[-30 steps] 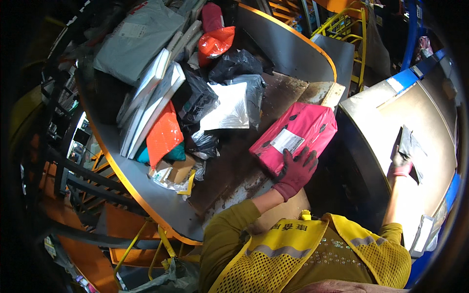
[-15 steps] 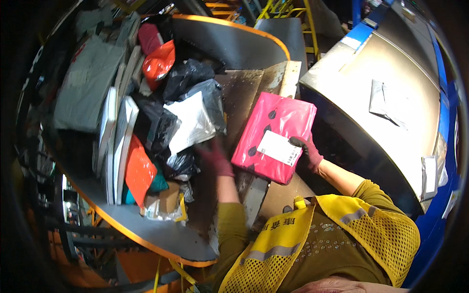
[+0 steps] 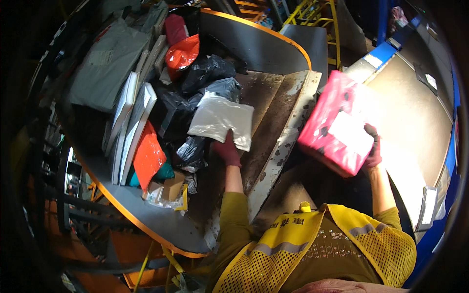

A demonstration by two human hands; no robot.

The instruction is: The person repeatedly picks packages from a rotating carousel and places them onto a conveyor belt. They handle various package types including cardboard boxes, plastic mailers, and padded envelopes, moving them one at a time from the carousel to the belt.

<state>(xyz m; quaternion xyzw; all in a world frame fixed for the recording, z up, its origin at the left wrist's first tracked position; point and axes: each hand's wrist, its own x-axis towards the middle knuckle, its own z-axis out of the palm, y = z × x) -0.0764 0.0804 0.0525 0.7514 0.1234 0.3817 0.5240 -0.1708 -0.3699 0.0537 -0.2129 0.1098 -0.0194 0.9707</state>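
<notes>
My right hand, in a dark red glove, is closed on the right edge of a pink plastic-wrapped parcel. The parcel has dark spots and a white label, and it is tilted over the near edge of the pale conveyor belt. My left hand, gloved the same way, grips the near edge of a white plastic mailer, with a finger lying over its top. Beneath and beside that mailer lie black plastic-bagged parcels in a grey bin with an orange rim.
Flat white packages stand on edge at the left, near a large grey mailer. Orange packets and a small cardboard box lie among the heap. A dark labelled packet rests farther along the belt. A yellow ladder frame stands behind.
My right hand has carried the pink parcel right, from beside the bin to the belt's edge. My left hand has taken hold of the white mailer, which has shifted. The view has turned slightly.
</notes>
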